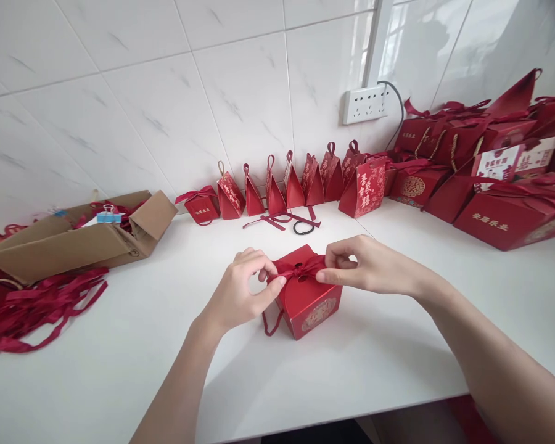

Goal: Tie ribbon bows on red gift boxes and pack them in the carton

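Note:
In the middle of the white table stands a red gift box (308, 302) with a gold emblem on its front side. A red ribbon (298, 270) is tied in a bow on its lid. My left hand (247, 283) pinches the bow's left loop between thumb and forefinger. On the other side, my right hand (361, 265) pinches the right loop. A dark red cord handle (272, 327) hangs at the box's left side.
Small red triangular boxes (296, 182) line the wall. Many red gift boxes (509, 216) are piled at right. To the left are an open cardboard box (69, 250) and a heap of loose red ribbons (46, 308). Ribbon scraps and a black ring (304, 228) lie behind the gift box.

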`<action>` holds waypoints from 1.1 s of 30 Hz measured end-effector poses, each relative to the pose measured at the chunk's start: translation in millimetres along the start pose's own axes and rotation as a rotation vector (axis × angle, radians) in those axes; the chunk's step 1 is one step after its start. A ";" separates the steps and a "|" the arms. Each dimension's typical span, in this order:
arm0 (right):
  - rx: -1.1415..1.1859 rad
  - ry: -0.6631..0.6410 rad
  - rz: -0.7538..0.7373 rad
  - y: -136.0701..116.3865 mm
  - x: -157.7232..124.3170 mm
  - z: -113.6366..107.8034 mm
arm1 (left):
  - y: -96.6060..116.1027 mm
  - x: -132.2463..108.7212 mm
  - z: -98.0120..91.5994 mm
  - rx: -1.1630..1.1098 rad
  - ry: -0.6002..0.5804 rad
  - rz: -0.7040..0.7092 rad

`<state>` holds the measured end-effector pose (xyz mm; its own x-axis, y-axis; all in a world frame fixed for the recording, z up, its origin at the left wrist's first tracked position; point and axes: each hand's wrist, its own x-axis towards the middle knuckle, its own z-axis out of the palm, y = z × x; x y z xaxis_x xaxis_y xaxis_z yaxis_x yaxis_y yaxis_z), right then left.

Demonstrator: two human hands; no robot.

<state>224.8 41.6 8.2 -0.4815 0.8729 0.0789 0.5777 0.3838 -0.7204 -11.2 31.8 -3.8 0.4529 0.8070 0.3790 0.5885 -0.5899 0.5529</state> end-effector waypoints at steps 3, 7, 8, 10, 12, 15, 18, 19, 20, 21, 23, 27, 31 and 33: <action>0.023 -0.009 0.001 -1.8 0.4 4.2 | 0.2 0.1 2.3 -0.014 0.002 0.017; 0.129 -0.054 0.003 0.6 2.4 6.6 | -0.2 -1.3 1.8 -0.048 0.027 -0.094; 0.166 -0.065 0.005 1.9 3.2 6.7 | -0.7 -1.9 0.7 -0.073 0.026 -0.137; 0.249 -0.090 0.019 5.0 4.8 6.9 | -2.2 -2.8 -2.4 -0.138 -0.004 -0.216; 0.327 -0.108 0.031 7.3 6.1 7.2 | -3.7 -3.4 -5.7 -0.199 -0.064 -0.255; 0.353 -0.103 0.051 7.4 7.3 8.7 | -4.9 -3.7 -9.0 -0.219 -0.154 -0.265; 0.328 -0.065 0.092 4.5 8.3 11.2 | -4.3 -3.9 -9.5 -0.198 -0.152 -0.247; 0.329 -0.051 0.108 3.4 8.8 12.0 | -4.1 -4.0 -9.3 -0.198 -0.136 -0.236; 0.334 -0.041 0.122 2.6 9.2 12.7 | -3.8 -4.1 -9.0 -0.200 -0.121 -0.223; 0.342 -0.035 0.132 2.1 9.7 13.3 | -3.5 -4.1 -8.6 -0.203 -0.106 -0.210; 0.361 -0.035 0.134 2.1 10.4 13.6 | -3.1 -4.0 -7.9 -0.206 -0.077 -0.181; 0.439 -0.073 0.104 3.9 10.7 10.5 | -1.5 -3.7 -6.7 -0.222 -0.060 -0.136; 0.508 -0.117 0.124 5.2 10.0 4.5 | -0.7 -4.7 -6.4 -0.245 -0.113 -0.153; 0.565 -0.153 0.151 6.3 9.7 2.3 | -1.0 -5.0 -6.8 -0.266 -0.146 -0.176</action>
<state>222.3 51.7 2.9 -0.5350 0.8358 -0.1231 0.2282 0.0027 -0.9736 -18.6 28.6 -1.2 0.4620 0.8721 0.1609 0.4794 -0.3983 0.7820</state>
